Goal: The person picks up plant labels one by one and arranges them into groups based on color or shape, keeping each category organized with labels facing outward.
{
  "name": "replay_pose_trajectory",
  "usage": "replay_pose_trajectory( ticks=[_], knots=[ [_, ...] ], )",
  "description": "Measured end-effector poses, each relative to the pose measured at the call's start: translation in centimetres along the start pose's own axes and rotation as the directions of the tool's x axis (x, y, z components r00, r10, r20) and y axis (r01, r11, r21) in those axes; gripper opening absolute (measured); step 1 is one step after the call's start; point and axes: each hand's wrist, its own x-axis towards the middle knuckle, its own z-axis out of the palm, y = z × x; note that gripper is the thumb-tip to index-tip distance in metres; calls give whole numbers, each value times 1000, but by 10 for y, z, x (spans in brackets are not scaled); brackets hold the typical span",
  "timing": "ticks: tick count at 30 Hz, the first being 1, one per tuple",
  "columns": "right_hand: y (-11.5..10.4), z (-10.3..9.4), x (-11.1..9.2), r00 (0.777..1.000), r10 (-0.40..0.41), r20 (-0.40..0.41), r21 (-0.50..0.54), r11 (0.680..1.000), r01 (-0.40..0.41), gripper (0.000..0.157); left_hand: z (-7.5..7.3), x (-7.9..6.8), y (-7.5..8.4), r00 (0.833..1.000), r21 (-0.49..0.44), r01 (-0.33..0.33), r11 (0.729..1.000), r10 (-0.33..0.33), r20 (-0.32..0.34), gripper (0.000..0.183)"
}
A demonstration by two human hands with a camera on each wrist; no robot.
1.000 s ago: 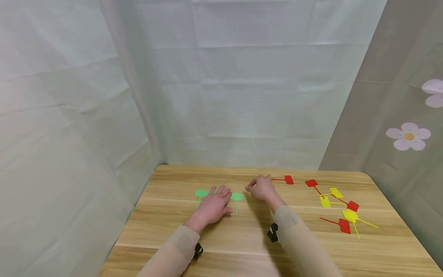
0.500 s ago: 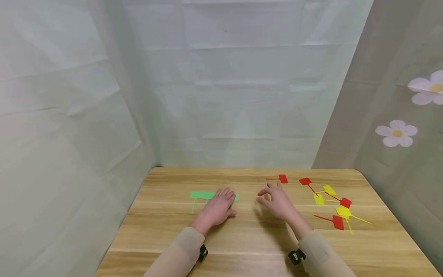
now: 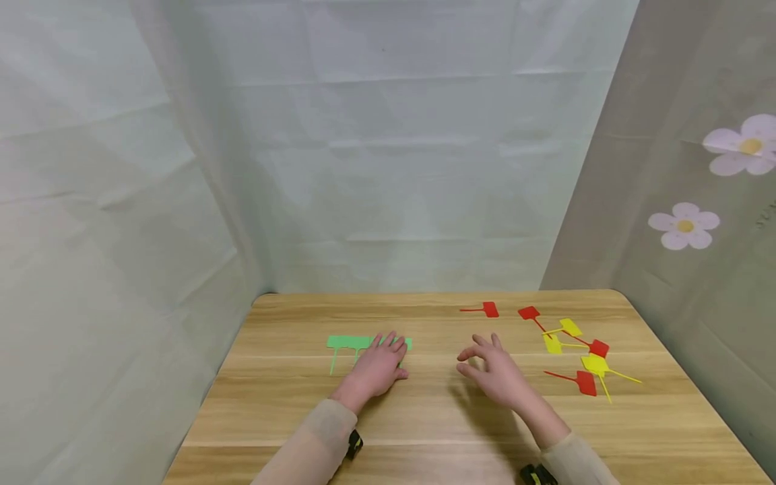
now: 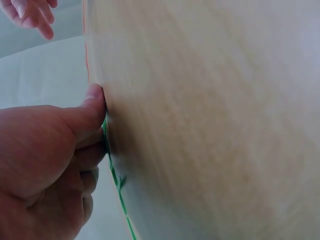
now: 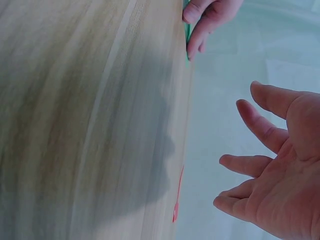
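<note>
A row of green tags with thin stems lies flat at the left of the table's far half, the flat heads side by side. My left hand rests on the right part of this row and hides some of it; its fingers point away from me. In the left wrist view the fingertips touch the tabletop beside a green tag. To the right, my right hand is above the table with nothing in it. Its fingers are spread and slightly bent, apart from the wood in the right wrist view.
One red tag lies alone near the far edge. Several red and yellow tags lie loosely on the right, some overlapping. White cloth hangs behind the wooden table, and a flowered grey cloth hangs on the right.
My right hand has drawn back from the right end of the green row, toward me and to the right, and its fingers have spread. The left hand has stayed on the green tags.
</note>
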Motion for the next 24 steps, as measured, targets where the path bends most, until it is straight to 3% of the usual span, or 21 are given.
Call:
replay_pose_trajectory(
  ticks=[12, 18, 24],
  knots=[
    [16, -20, 4, 998, 61, -3, -79, 995, -61, 27, -2, 5, 1, 999, 9, 39, 999, -39, 27, 68],
    [34, -45, 39, 990, 139, -10, -185, 973, -138, 44, -5, 6, 3, 998, 24, 56, 998, -57, 39, 69],
    [54, -55, 77, 977, 206, -62, -312, 925, -215, 45, -6, 4, 6, 998, 46, 55, 997, -57, 42, 69]
  ],
)
